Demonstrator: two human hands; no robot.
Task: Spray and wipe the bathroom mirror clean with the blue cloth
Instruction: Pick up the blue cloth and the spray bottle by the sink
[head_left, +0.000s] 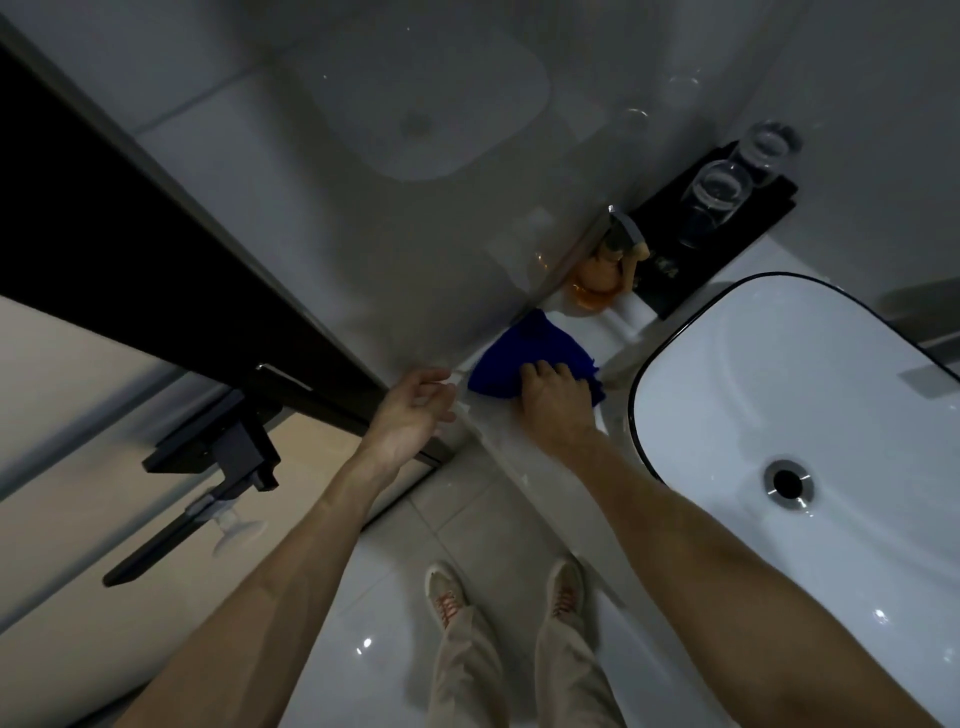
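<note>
From the head camera we look down along a white bench (524, 467) whose front edge runs diagonally from near our hands toward the lower right. The large wall mirror (363, 208) meets the bench along a line at its back, and a dark frame (156, 249) borders the mirror on the left. A white oval basin with a thin black rim (779, 405) takes up the right side of the bench, leaving only a narrow strip of bare surface between basin and mirror. Farther back an amber spray bottle with a grey trigger head (602, 280) stands against the mirror, just beside a black tray (727, 244) carrying two clear upturned glasses (717, 192).

Our left hand (410, 410) hovers at the bench's corner by the mirror frame, its grip loose, fingers relaxed and half spread, holding nothing. Our right hand (556, 400) lies palm down on the crumpled blue cloth (519, 358), fingers curled onto the fabric and gripping it.

The blue cloth lies on the bench strip, touching the mirror's lower edge, near the spray bottle and just left of the basin.
</note>
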